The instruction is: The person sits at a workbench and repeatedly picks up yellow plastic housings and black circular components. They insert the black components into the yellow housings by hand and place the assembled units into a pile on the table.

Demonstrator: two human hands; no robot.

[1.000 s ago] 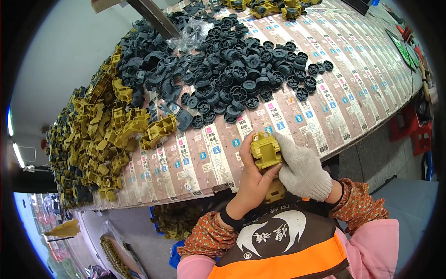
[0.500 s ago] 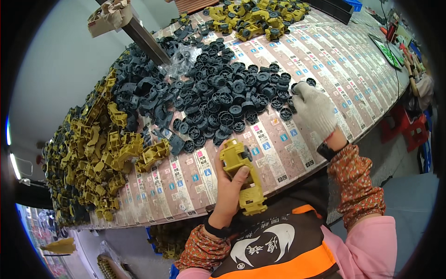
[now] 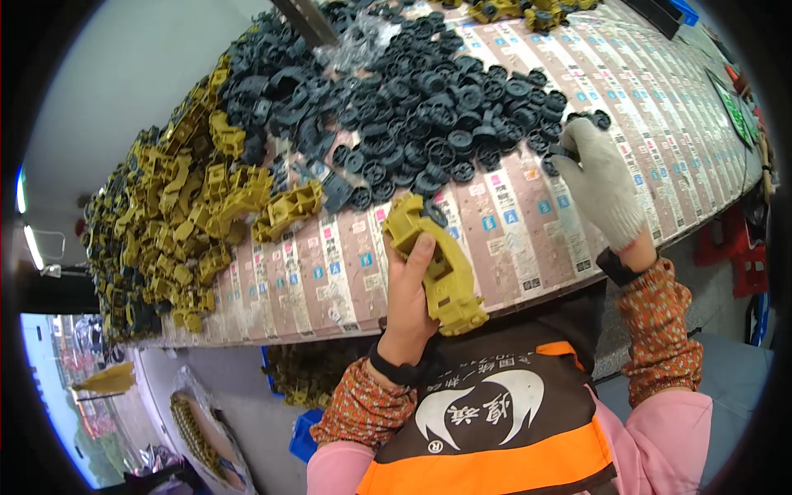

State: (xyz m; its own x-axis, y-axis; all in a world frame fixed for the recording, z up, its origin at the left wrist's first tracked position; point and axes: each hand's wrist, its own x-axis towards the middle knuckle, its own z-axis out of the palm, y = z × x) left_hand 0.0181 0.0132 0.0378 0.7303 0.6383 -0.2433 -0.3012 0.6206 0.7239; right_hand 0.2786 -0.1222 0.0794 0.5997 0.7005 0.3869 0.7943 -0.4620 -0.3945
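Observation:
My bare left hand is closed around a yellow plastic toy vehicle body, held tilted above the near edge of the table. One dark wheel sits at the far end of that body. My right hand, in a white knitted glove, is at the right end of a pile of loose dark toy wheels. Thumb and forefinger pinch a dark toy wheel, partly hidden by the glove. A few more wheels lie just past the fingertips.
Yellow vehicle bodies are heaped along the left of the table, beside dark plastic parts. Clear plastic film lies by a post. More yellow vehicles stand at the far side. A red stool is at the right.
The view has shifted, so the table contents sit higher and further right. My left hand has turned the vehicle body somewhat. Between my right fingers a dark wheel now shows.

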